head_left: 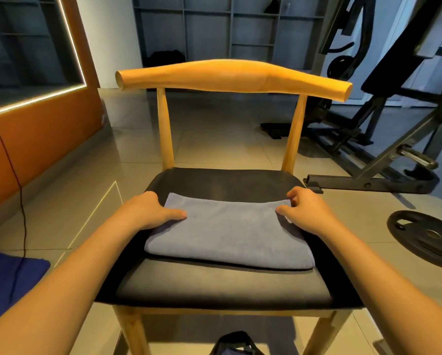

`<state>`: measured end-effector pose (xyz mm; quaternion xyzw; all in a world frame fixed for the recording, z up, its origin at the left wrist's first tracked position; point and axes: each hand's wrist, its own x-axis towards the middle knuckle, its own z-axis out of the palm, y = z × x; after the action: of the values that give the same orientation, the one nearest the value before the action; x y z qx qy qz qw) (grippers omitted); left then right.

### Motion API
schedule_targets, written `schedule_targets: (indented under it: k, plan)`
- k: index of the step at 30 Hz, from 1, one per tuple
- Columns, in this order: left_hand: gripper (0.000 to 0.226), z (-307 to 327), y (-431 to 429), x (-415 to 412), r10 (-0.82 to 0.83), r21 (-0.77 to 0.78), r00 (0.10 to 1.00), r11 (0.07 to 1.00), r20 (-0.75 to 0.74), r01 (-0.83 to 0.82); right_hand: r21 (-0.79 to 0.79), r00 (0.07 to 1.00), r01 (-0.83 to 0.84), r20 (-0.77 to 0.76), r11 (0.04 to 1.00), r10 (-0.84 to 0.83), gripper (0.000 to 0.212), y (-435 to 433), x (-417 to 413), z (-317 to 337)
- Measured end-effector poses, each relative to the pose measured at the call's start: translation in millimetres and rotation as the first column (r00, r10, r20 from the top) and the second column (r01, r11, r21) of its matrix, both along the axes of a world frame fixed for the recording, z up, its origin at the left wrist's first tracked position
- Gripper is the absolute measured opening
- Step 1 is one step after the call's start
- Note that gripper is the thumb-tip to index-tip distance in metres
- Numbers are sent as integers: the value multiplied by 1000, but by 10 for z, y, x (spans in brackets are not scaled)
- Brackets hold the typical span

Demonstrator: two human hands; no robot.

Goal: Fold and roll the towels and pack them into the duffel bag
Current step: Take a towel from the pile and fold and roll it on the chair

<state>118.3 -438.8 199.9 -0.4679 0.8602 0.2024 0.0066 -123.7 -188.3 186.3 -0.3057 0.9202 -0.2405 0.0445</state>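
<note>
One towel (225,231) in play: grey-blue, already folded to a flat band, lying on the black chair seat (227,285). It spans the gap between the two sets of fingers, and its bulk lies on the near side of them, toward the person.

Left hand (148,210): thumb flat on top of the far-left corner, other fingers curled down over the edge, so it grips that corner. Fingertips hidden, can't tell how deep they go under.

Right hand (307,211): thumb and curled fingers pinch the far-right corner, cloth bunched slightly at the pinch.

My read: folding is done or nearly so, rolling not yet started, no roll visible anywhere on the cloth.

Next move likely needs both corners carried together, either one more fold toward the near edge or the first tight turn of a roll. Keep both sides level or it will come out coned.

Bare seat beyond the fingertips. Below the chair's near edge sits a dark bag with handles (236,343), probably the duffel, only partly in frame. Outside the right fingers, a weight plate (425,237) on the floor. Outside the left, a blue cloth (7,280), can't tell what it is.
</note>
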Motion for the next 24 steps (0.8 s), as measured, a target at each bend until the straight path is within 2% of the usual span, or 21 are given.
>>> schedule_targets:
  k: [2,4,8,10,13,16,21,23,24]
  plan:
    - [65,42,33,33,-33,62,996,998,81,28,40,991,-95,101,995,90,31,-57,-11,53]
    - [59,43,90,22,-45,87,995,995,85,38,65,973,-137,194,988,122,23,-125,-20,107]
    - [39,55,142,30,-22,164,999,986,-35,27,34,942,-157,307,987,139,19,-172,9,219]
    - [32,112,71,73,-4,184,994,983,-108,24,-52,914,-128,381,990,139,17,-145,35,263]
    - [26,260,-67,90,44,208,975,978,-218,2,-151,780,-69,608,986,148,14,-55,80,291]
    - [20,439,-198,-76,-6,107,960,994,-280,37,-188,666,-45,727,981,170,12,73,141,263]
    - [33,738,-290,-656,-264,-22,901,962,-345,274,-230,513,-69,826,971,232,16,337,310,271]
    - [35,741,-294,-874,-289,-98,867,957,-407,273,-235,480,-62,845,970,235,21,422,401,297]
    - [38,695,-293,-952,-274,-183,868,959,-413,215,-235,488,-48,843,971,228,24,447,457,297]
